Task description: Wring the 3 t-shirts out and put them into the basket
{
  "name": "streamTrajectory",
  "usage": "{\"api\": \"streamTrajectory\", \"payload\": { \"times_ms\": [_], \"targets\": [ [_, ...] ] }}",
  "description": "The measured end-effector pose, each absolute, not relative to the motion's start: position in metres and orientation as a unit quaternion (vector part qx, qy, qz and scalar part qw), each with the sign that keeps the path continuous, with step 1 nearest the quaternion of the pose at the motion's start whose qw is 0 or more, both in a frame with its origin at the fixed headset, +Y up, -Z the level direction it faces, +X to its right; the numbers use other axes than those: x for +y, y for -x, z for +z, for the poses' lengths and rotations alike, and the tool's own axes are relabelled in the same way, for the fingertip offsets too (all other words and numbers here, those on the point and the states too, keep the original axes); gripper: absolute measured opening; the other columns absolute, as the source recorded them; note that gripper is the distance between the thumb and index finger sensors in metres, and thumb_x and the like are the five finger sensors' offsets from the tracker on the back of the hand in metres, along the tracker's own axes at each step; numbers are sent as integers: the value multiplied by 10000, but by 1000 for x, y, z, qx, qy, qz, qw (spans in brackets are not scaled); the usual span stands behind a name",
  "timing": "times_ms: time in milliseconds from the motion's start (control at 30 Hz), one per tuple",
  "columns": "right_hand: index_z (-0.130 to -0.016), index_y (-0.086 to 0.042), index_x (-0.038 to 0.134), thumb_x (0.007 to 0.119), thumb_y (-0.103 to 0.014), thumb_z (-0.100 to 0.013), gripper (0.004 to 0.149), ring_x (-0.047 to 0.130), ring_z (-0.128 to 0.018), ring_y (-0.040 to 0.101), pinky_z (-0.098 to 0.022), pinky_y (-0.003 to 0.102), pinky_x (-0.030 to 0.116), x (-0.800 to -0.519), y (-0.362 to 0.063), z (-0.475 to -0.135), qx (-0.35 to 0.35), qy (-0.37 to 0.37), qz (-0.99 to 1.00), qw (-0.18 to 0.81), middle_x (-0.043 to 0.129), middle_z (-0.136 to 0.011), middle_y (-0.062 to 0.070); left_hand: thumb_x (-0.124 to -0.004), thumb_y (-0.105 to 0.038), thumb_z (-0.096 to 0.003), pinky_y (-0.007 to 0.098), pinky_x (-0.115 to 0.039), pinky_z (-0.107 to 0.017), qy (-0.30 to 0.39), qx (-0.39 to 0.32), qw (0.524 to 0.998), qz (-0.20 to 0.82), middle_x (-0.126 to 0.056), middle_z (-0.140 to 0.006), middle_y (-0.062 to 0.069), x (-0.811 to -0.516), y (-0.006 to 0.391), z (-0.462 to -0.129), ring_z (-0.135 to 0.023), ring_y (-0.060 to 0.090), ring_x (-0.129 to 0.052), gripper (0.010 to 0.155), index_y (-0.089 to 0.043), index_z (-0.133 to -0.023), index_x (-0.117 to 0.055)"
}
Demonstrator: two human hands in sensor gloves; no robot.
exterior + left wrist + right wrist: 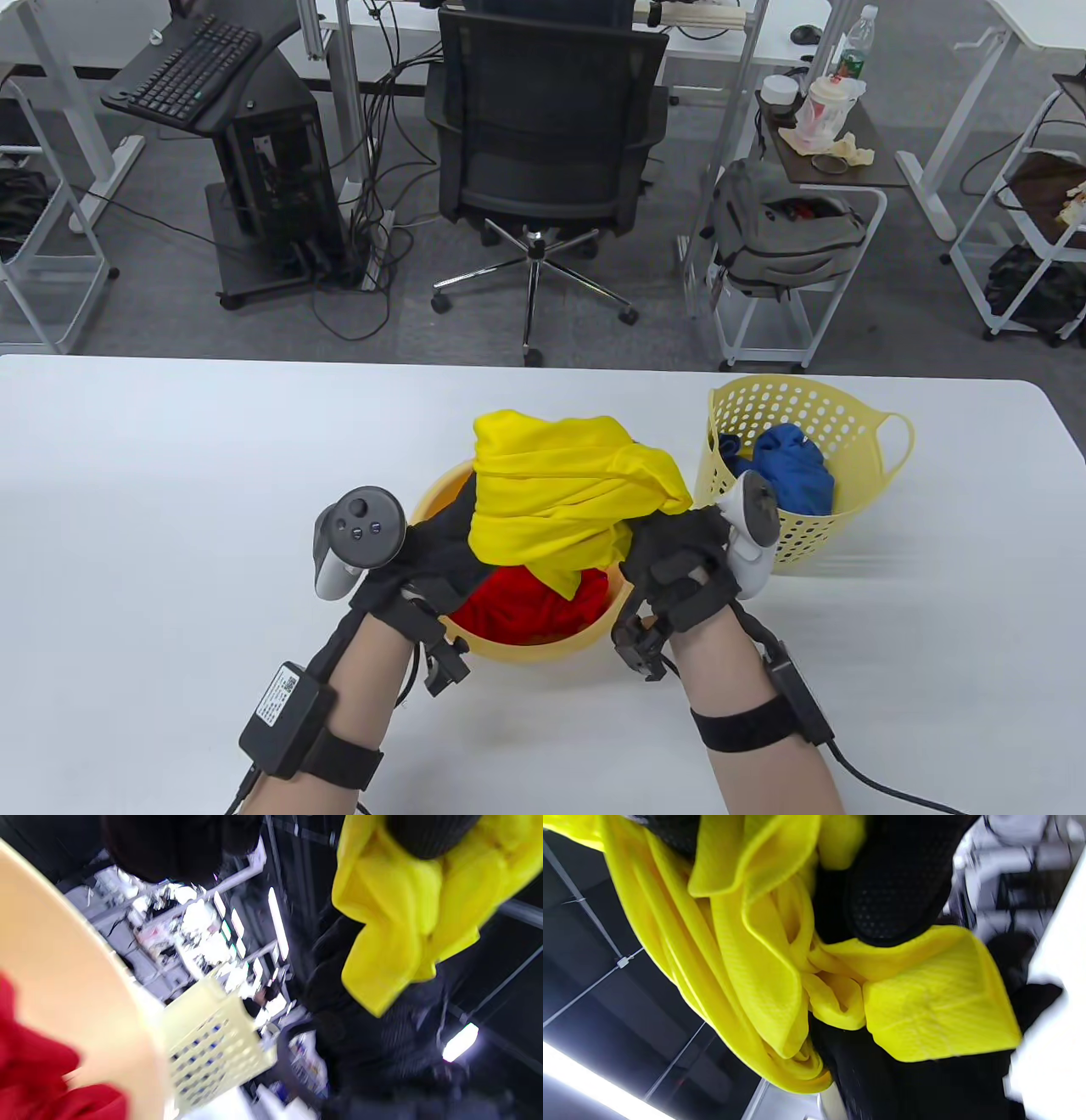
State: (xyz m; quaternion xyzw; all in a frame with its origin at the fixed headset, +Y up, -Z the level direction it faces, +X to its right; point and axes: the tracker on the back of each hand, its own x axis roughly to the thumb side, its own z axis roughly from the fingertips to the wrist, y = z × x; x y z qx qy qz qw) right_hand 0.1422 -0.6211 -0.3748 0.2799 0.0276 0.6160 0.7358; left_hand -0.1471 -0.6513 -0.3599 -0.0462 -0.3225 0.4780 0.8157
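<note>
A bunched yellow t-shirt (560,497) hangs above the round yellow basin (585,630), held from both sides. My left hand (437,543) grips its left end, and my right hand (670,543) grips the right end. In the right wrist view the yellow t-shirt (780,955) wraps around my gloved fingers (895,891); in the left wrist view the yellow t-shirt (407,904) bunches under a gloved finger (428,832). A red t-shirt (530,607) lies in the basin. A blue t-shirt (789,467) sits in the perforated yellow basket (755,403) at the right.
The basket (212,1043) stands just right of the basin (76,993) on the white table (170,475). Beyond the table's far edge are an office chair (543,136), a computer cart (246,144) and a small trolley with a backpack (780,229).
</note>
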Motion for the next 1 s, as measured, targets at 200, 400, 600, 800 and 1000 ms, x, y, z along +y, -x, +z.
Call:
{"api": "streamTrajectory", "payload": {
  "times_ms": [200,400,600,800,1000],
  "targets": [
    [-1133,-321,433,674,-486,-696,525,908,-699,378,-499,421,859,-606,-155,-368,-80,-317,714,619,707,-993,149,-726,-827,-574,505,-839,-679,142,-349,606,701,-354,-1277,318,-665,138,-361,-991,485,-792,1120,-204,-1216,-52],
    [-1106,-320,544,735,-492,-652,521,781,-878,492,-600,570,767,-618,-123,-367,-3,-368,709,602,668,-1067,167,-636,-882,-616,495,-820,-694,151,-316,557,753,-306,-1226,404,-676,137,-364,-1002,490,-740,1068,-264,-1228,-16],
    [-1097,-289,584,717,-525,-643,529,398,-1051,693,-641,824,517,-630,-119,-375,40,-349,675,648,268,-1247,264,-687,-550,-728,446,-828,-689,142,-330,532,766,-508,-1228,281,-671,135,-363,-932,269,-840,684,-448,-1225,-228],
    [-1068,-219,638,797,-442,-633,514,969,-536,469,-337,441,901,-636,-127,-383,76,-300,663,681,691,-1032,294,-750,-439,-692,512,-784,-726,149,-352,556,738,-493,-1221,282,-671,134,-364,-981,298,-805,532,-535,-1152,-502],
    [-1013,-152,720,887,-363,-587,503,958,-476,480,-282,418,887,-637,-135,-389,120,-285,669,676,750,-964,308,-714,-764,-657,629,-707,-727,187,-364,565,717,-455,-1235,336,-670,136,-363,-1031,476,-715,576,-392,-1092,-657]
  ]
}}
